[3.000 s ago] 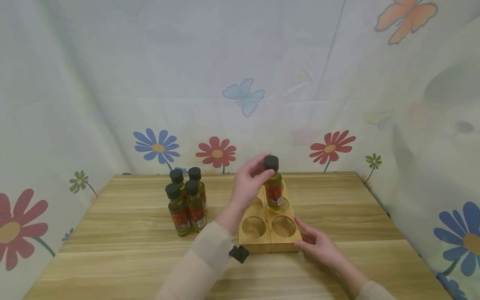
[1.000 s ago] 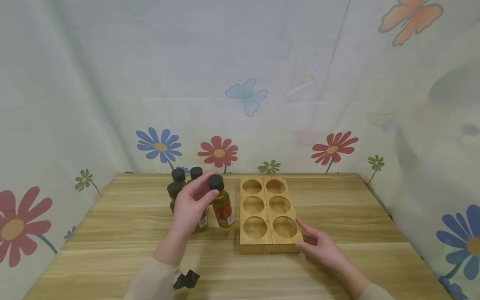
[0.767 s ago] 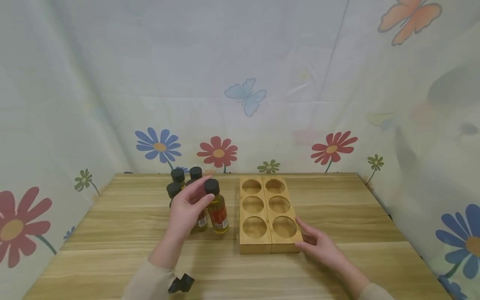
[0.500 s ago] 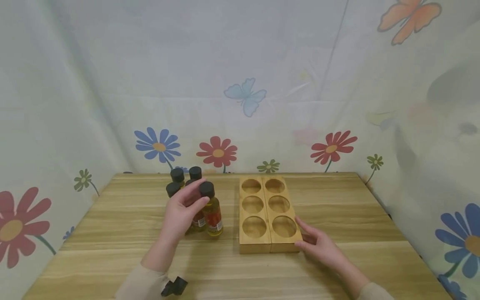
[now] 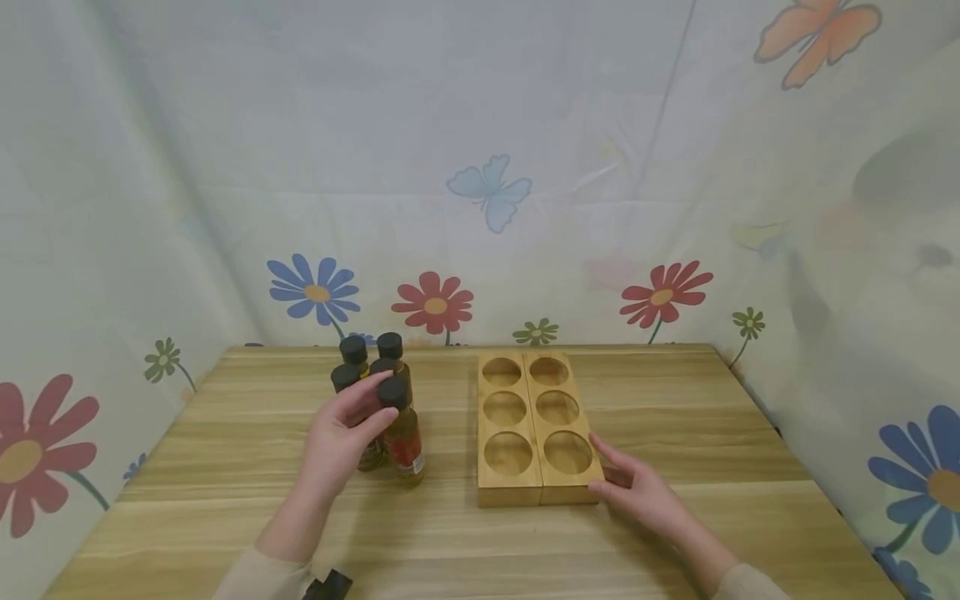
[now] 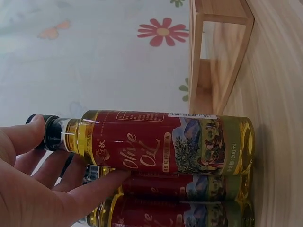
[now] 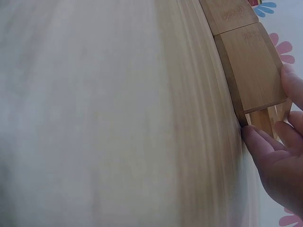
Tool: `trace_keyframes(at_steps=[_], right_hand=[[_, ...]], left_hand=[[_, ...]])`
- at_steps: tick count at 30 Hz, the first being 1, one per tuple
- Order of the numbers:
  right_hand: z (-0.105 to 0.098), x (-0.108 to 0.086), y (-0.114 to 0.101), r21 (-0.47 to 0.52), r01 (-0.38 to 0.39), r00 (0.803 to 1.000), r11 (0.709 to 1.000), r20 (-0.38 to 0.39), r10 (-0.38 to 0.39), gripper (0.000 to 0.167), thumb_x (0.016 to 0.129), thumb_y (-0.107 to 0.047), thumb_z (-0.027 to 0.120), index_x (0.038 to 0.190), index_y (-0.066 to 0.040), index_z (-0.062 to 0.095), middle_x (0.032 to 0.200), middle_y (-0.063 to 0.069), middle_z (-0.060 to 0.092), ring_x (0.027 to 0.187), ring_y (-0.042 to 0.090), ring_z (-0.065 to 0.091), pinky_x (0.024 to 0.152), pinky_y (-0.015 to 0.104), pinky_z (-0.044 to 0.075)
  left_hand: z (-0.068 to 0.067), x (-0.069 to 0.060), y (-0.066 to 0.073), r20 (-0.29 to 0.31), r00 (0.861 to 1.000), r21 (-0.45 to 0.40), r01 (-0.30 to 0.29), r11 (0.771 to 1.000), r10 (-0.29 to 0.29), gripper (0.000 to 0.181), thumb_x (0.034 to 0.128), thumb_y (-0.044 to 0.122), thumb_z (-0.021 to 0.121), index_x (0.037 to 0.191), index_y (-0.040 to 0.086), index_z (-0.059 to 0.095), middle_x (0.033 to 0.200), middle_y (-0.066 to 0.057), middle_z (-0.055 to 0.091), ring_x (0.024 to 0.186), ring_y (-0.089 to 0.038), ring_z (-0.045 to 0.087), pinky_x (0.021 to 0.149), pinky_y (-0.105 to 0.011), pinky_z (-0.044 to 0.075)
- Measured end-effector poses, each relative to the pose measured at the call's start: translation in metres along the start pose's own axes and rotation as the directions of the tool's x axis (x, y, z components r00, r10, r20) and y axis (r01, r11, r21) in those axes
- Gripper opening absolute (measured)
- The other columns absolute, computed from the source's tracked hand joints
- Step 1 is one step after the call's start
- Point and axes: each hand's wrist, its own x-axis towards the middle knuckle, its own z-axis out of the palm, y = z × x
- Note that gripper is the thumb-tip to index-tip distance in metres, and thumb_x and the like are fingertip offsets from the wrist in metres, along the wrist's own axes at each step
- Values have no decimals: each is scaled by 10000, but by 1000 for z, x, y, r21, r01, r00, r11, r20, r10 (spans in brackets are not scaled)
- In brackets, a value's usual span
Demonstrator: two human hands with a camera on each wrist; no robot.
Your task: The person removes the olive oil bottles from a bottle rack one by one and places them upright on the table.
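In the head view my left hand [image 5: 337, 437] holds an olive oil bottle [image 5: 405, 442] by its black cap, thumb on the near side. The bottle is upright, its base close to the tabletop; contact is unclear. The left wrist view shows its red "Olive Oil" label [image 6: 142, 142] and more bottles close beside it. Several similar bottles [image 5: 390, 346] stand grouped behind the hand, partly hidden by it. My right hand [image 5: 637, 492] grips the near right corner of a wooden bottle rack [image 5: 534, 467], thumb at its front and fingers along its side.
The rack has two rows of round holes with no bottles in them, and its side is open. Wood-grain tabletop [image 5: 465, 542] surrounds everything. A flower-printed cloth [image 5: 480, 108] hangs behind and at both sides.
My left hand has carried the bottle from above the rack leftward and down, to in front of the grouped bottles. The right hand stays at the rack's corner.
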Motion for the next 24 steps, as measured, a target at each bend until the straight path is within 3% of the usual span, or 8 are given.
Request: trace_keyframes(at_steps=[11,17,24], right_hand=[[0,0,-1,-13,7,1000,1000,-2,-7,753,904,-121,718,1509,48,303,1528,301,251,1218,486,518,961,320,478],[0,0,1,-18,15,1000,1000,1,-15,753,904,-123,718,1506,54,302,1525,301,254,1222,488,512,969,322,471],[0,1,1,-10,23,1000,1000,5,-23,750,907,-111,714,1504,65,295,1528,306,243,1217,500,510,963,297,472]], left_hand=[[-15,-8,-8,-34,999,75,-11,997,14,442,895,136,753,1322,110,641,1230,-142,669,1017,-80,637,851,-195,508],[-22,-9,-12,-50,999,136,23,990,-16,445,898,180,755,1327,144,642,1229,-110,676,1024,-79,634,841,-205,508],[-26,-9,-13,-42,999,144,34,989,-28,468,900,213,755,1346,147,627,1248,-120,664,1027,-81,638,838,-192,505]])
